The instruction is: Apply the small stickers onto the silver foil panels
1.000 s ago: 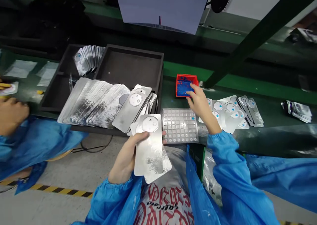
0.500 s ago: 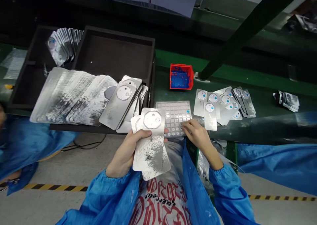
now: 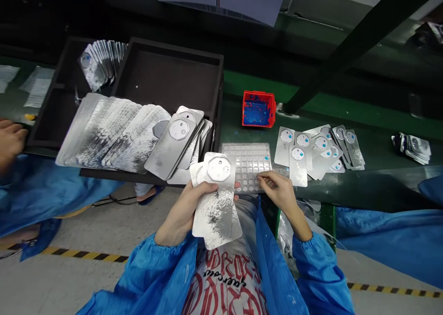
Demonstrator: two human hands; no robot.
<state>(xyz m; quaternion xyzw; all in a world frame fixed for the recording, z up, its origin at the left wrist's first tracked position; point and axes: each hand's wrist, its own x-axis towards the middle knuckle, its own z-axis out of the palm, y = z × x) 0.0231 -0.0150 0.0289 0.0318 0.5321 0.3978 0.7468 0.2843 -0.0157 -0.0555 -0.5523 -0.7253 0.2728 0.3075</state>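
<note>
Here, a small stack of silver plates (image 3: pixel 216 199) is clasped in the left hand (image 3: pixel 183 208), fingers wrapped around its edge, just in front of the grid tray (image 3: pixel 246 160). The right hand (image 3: pixel 281 190) is rested on the near right corner of that tray, fingertips (image 3: pixel 265 178) pinched together; what they pinch cannot be told. Left of the tray, a long fan of plates (image 3: pixel 117 137) is laid across a black bin (image 3: pixel 166 81). Behind the tray a red box (image 3: pixel 259 108) is set on the desk (image 3: pixel 374 176); to its right, plates with blue dots (image 3: pixel 318 148) are spread.

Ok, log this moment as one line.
left hand: holds silver plates | right hand: fingertips on grid tray | red bin: behind tray
</note>
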